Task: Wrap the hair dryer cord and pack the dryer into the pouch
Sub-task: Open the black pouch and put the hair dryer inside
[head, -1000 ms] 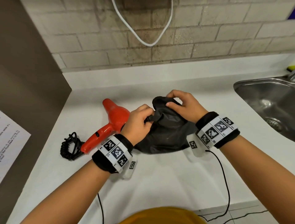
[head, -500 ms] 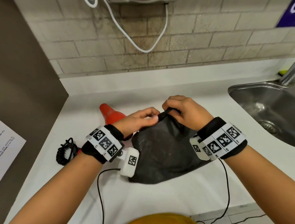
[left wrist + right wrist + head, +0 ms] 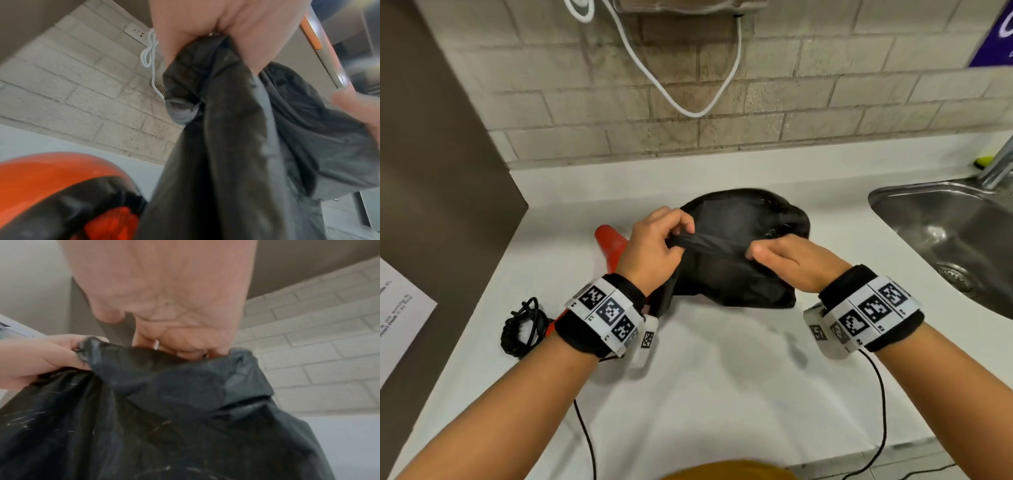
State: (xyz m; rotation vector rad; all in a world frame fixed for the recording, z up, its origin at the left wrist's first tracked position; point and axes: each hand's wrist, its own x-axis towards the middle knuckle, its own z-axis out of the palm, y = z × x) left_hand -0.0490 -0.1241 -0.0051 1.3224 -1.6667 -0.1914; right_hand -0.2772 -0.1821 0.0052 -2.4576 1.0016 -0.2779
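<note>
Though the cord [image 3: 522, 325] already lies bundled at far left beside the red dryer [image 3: 611, 245], packing remains; the left hand [image 3: 654, 246] and right hand [image 3: 791, 262] each pinch the black pouch [image 3: 736, 219] rim, stretching its mouth.

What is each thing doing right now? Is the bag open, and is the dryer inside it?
pouch: mouth pulled open, lifted at its near edge, nothing visibly in it.
hair dryer: lying on the counter, outside the pouch, partly hidden by the left arm.
cord: bundled in a coil beside the dryer.
left hand: pinching the pouch's edge.
right hand: pinching the same edge.
sink: looks dry, tap not running.
</note>
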